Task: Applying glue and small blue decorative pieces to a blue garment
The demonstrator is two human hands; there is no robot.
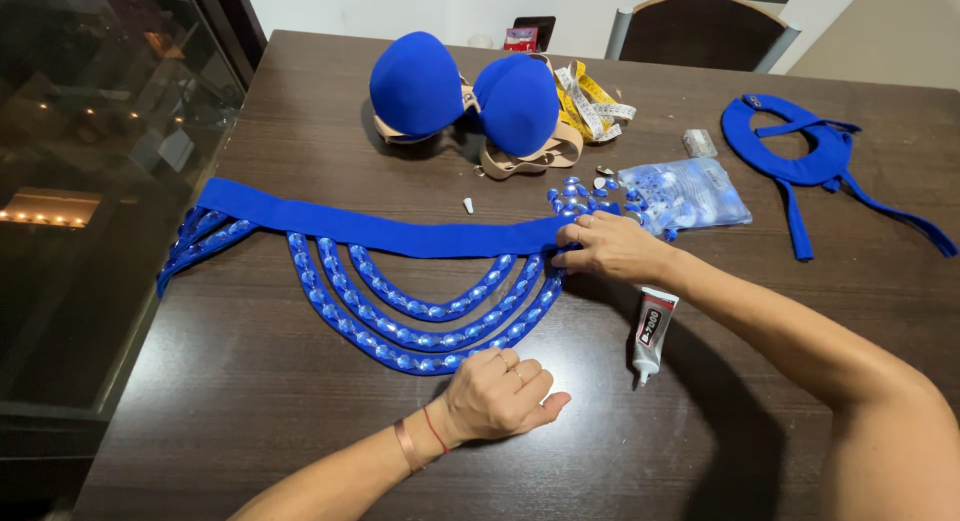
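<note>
A long blue fabric band (360, 226) lies across the dark wooden table (250, 381), with three drooping loops of blue gem-studded strands (420, 326) hanging from it. My right hand (612, 249) presses its fingertips on the band's right end, beside loose blue gems (590, 196). My left hand (497, 393) rests as a loose fist on the table just below the lowest loop, touching it with the knuckles; it holds nothing. A grey glue tube (650, 333) lies just under my right wrist.
A blue padded bra (465, 96) sits at the back with a yellow measuring tape (590, 103). A clear bag of gems (690, 193) lies right of my right hand. Another blue strap piece (815, 161) lies far right. A chair (705, 26) stands behind the table.
</note>
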